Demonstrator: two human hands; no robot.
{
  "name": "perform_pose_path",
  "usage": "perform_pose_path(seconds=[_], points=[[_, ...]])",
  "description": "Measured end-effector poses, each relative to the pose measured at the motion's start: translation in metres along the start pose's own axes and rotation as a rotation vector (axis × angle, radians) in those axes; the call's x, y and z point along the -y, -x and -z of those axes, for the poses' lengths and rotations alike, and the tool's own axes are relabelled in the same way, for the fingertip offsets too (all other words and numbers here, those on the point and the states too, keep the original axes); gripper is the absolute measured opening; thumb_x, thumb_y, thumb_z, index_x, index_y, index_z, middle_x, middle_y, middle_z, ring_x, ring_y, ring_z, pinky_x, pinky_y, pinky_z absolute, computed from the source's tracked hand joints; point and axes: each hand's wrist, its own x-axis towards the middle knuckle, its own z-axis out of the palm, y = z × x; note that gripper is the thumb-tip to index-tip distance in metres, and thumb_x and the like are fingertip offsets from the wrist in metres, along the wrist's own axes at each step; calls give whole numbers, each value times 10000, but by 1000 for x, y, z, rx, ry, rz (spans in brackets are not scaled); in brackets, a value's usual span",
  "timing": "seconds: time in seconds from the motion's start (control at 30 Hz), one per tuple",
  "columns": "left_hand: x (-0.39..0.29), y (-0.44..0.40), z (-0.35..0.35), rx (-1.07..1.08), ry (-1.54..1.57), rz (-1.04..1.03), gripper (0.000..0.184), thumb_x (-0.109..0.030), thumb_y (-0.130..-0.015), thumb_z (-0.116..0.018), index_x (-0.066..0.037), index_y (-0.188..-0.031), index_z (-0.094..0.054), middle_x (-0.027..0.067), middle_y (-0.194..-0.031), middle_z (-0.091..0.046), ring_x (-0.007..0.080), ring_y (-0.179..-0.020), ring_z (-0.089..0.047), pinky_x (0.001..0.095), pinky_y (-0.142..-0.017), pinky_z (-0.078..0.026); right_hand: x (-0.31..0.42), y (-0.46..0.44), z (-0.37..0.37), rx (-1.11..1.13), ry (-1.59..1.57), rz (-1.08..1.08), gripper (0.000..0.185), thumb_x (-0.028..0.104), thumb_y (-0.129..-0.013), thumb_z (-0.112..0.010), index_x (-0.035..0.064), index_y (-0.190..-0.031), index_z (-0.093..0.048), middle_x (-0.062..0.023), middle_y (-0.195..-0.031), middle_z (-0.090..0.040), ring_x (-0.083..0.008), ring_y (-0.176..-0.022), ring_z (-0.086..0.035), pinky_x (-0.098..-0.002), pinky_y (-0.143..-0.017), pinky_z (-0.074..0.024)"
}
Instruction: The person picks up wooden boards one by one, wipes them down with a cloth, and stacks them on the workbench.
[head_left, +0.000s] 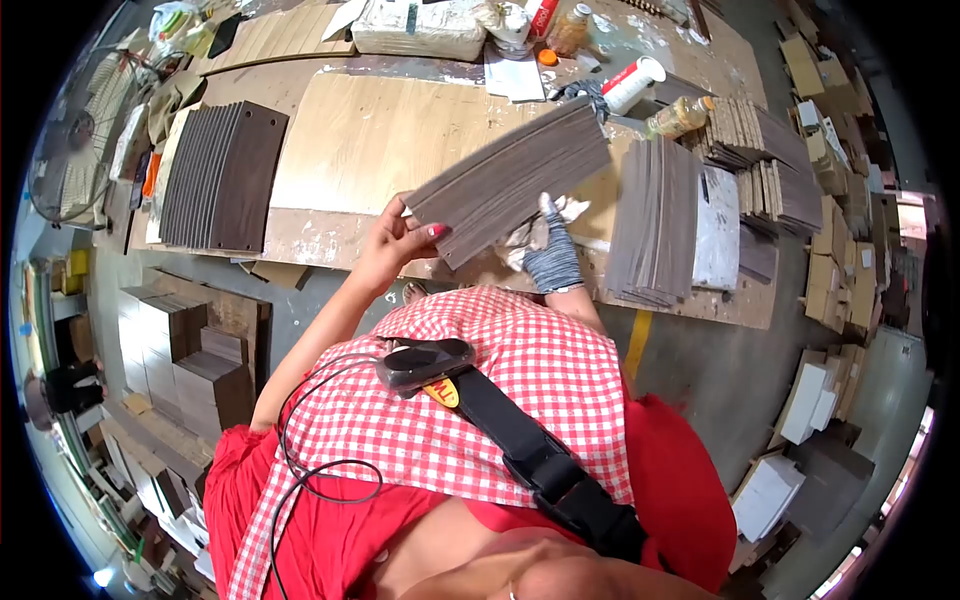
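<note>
From where I stand, the brown board (515, 175) is up at a slant over the worktable (340, 130), so take it as the middle of the dial, twelve being the far side. The left hand (395, 245) grips its end at eight o'clock, thumb on the face; the fingers behind are mostly hidden, as is the board's underside. At five, the right hand (554, 258), in a grey striped glove, is curled on a crumpled pale cloth (527, 236) that covers some of its fingers; whether glove or cloth touches the board, I can't tell.

Past the board's far end, near one, a dark bundle (590, 93) is partly covered; rag or glove, it's hard to say. A red-and-white can (632, 85) lies just beside it. One stack of boards (650, 220) sits between three and four, another pile (215, 180) at nine. Farther out at nine, the fan (85, 140) fades into the dark rim of the view.
</note>
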Motion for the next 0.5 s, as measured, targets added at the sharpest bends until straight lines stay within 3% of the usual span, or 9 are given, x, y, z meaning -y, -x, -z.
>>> perform_pose_path(seconds=[0.03, 0.1, 0.13, 0.23, 0.27, 0.37, 0.43, 0.5], points=[[-1, -3, 0, 5, -8, 5, 380, -43, -890, -523, -65, -1241, -378, 52, -1042, -583, 152, -952, -585, 317, -774, -529, 6, 11, -9, -71, 51, 125, 537, 369, -844, -604, 78, -1260, -428, -120, -1196, -518, -261, -1046, -516, -421, -891, -441], [-3, -11, 1, 87, 209, 34, 393, -68, -873, -556, -40, -1225, -382, 66, -1031, -599, 157, -926, -603, 304, -731, -546, 29, 28, -25, -182, 249, 98, 475, 288, -836, -633, 105, -1228, -435, -107, -1090, -553, -250, -952, -557, -419, -773, -499], [-5, -14, -5, 58, 196, 29, 347, -89, -870, -561, -50, -1189, -430, 54, -979, -610, 156, -861, -618, 304, -699, -552, 30, 27, -20, -28, 197, 217, 393, 224, -841, -631, 144, -1180, -451, -96, -1022, -571, -228, -853, -586, -378, -654, -525], [-15, -26, -2, 118, 216, 76, 303, -133, -874, -563, -50, -1153, -479, 50, -920, -616, 149, -806, -624, 300, -692, -552, 38, 34, -30, -78, 203, 271, 336, 191, -844, -625, 167, -1138, -463, -79, -930, -588, -213, -767, -596, -338, -587, -524], [-16, -30, 3, 125, 225, 81, 266, -209, -883, -560, -42, -1088, -537, 35, -890, -614, 133, -775, -621, 308, -687, -554, 41, 36, -31, -82, 203, 273, 336, 191, -844, -625, 167, -1138, -463, -79, -930, -588, -213, -767, -596, -338, -587, -524], [-26, -42, 12, 86, 68, 131, 329, -284, -883, -573, -30, -1093, -586, -38, -796, -568, 64, -652, -543, 225, -585, -478, 46, 40, -33, -90, 413, 355, 265, 166, -818, -645, 162, -1010, -461, -18, -774, -529, -127, -534, -535, -277, -414, -440], [-27, -45, 7, 50, -48, 73, 350, -314, -903, -548, -22, -1087, -606, -57, -728, -528, 54, -628, -530, 212, -576, -452, 48, 36, -33, 71, 599, 433, 398, 217, -778, -695, 109, -1090, -474, -4, -882, -518, -97, -687, -527, -274, -467, -447], [-32, -50, 5, 76, -343, 101, 319, -303, -902, -558, -29, -1046, -635, -52, -709, -555, 43, -600, -522, 213, -578, -458, 42, 22, -37, -121, 872, 348, 510, 250, -764, -715, 77, -1174, -466, -22, -1013, -528, -111, -843, -515, -303, -568, -474]])
